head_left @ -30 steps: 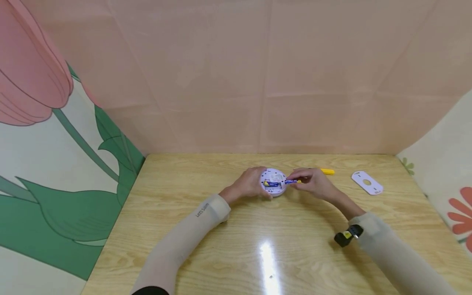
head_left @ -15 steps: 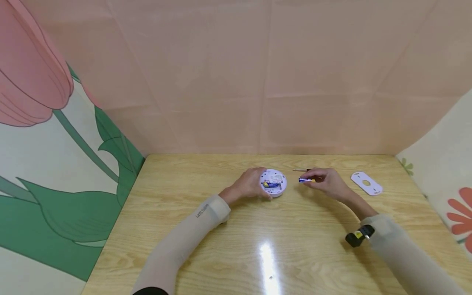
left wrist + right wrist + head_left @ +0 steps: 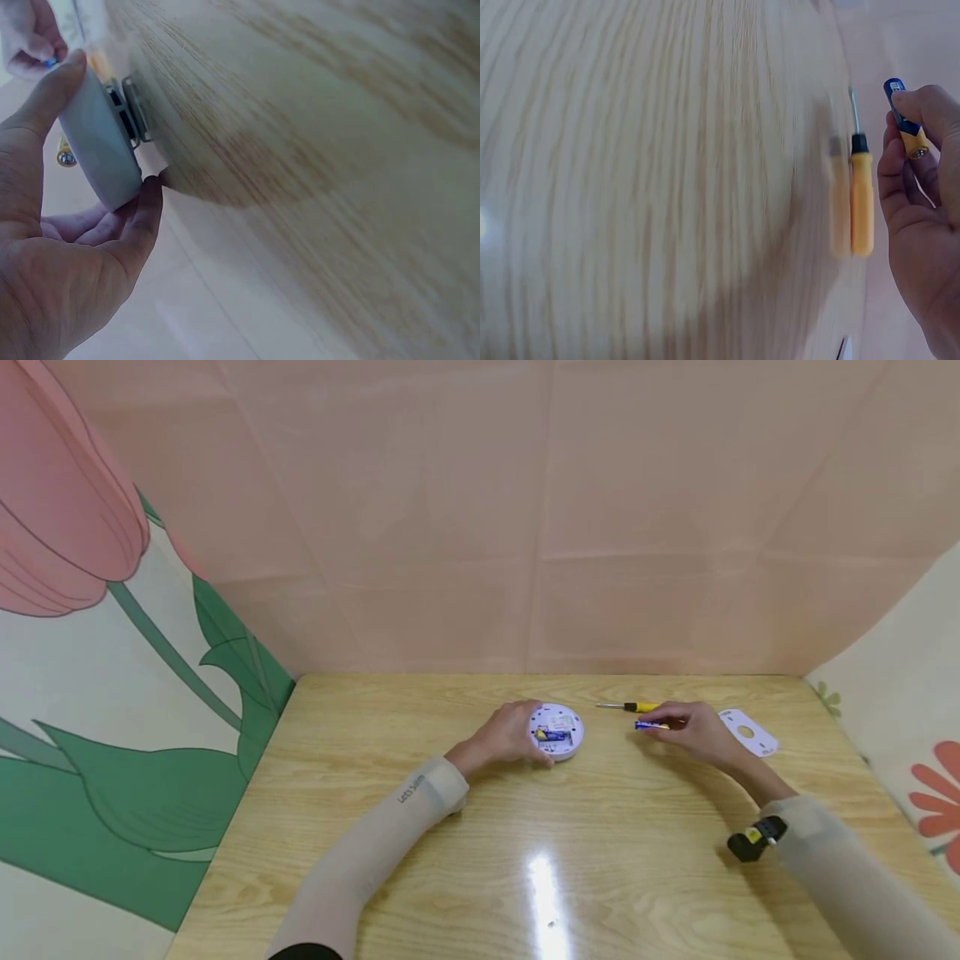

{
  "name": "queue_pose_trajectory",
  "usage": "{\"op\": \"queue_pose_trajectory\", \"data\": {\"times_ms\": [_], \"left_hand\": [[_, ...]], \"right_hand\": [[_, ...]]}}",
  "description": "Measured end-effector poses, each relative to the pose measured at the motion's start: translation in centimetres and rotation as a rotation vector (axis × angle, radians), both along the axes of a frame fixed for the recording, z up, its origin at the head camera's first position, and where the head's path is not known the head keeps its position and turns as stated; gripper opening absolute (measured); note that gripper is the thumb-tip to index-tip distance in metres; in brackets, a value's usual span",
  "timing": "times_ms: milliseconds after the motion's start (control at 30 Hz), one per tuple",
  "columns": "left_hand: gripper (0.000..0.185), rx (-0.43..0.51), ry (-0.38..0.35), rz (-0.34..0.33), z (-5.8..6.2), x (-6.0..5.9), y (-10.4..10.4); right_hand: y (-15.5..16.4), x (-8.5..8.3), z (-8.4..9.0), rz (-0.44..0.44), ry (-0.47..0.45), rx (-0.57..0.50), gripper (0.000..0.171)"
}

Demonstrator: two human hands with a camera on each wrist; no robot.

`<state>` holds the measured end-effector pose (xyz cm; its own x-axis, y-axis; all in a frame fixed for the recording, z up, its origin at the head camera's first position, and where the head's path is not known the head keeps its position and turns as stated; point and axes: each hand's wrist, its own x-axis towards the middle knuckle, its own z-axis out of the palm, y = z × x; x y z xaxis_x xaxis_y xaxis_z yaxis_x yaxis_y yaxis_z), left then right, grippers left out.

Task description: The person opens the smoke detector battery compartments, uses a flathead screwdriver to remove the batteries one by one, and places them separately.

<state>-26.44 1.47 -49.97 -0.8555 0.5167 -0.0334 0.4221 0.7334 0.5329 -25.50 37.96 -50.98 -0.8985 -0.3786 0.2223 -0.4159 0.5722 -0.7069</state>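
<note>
Head view: left hand (image 3: 508, 737) cups the round white plastic device (image 3: 557, 731) from its left side, fingers curled on the rim, device flat on the light wooden table (image 3: 480, 827). One blue-and-yellow battery (image 3: 551, 735) sits in the open compartment on top. Right hand (image 3: 693, 731) is off to the right of the device, apart from it, and pinches a second slim blue-and-yellow battery (image 3: 651, 725) between thumb and fingertips. That battery's long axis runs roughly left-right, one end toward the device. Yellow-handled screwdriver with black collar (image 3: 633, 707) lies on the table just beyond the right hand, shaft pointing left. White oval cover plate with a round hole (image 3: 747, 732) lies just past the right hand's knuckles, on the far-right side.

Left wrist view: left hand (image 3: 67, 247) grips the white device (image 3: 101, 146) on edge-on view, thumb at one side of the rim, fingertip at the other. Small clip or bracket shows at the device's face. Right hand visible only as a blur at top left.

Right wrist view: right hand (image 3: 922, 217) holds the battery (image 3: 904, 127) near the fingertips, metal end facing the camera. Screwdriver (image 3: 861, 187) lies just beside the hand, not touching, parallel to the battery. The right hand is the nearer one to the screwdriver and plate; the left alone touches the device.
</note>
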Motion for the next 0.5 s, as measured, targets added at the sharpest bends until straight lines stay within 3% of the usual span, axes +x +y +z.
{"op": "queue_pose_trajectory", "data": {"times_ms": [500], "left_hand": [[0.114, 0.008, -0.001, -0.003, -0.1, 0.0, -0.1]], "right_hand": [[3.2, -0.2, -1.0, -0.104, -0.011, 0.086, 0.016]]}}
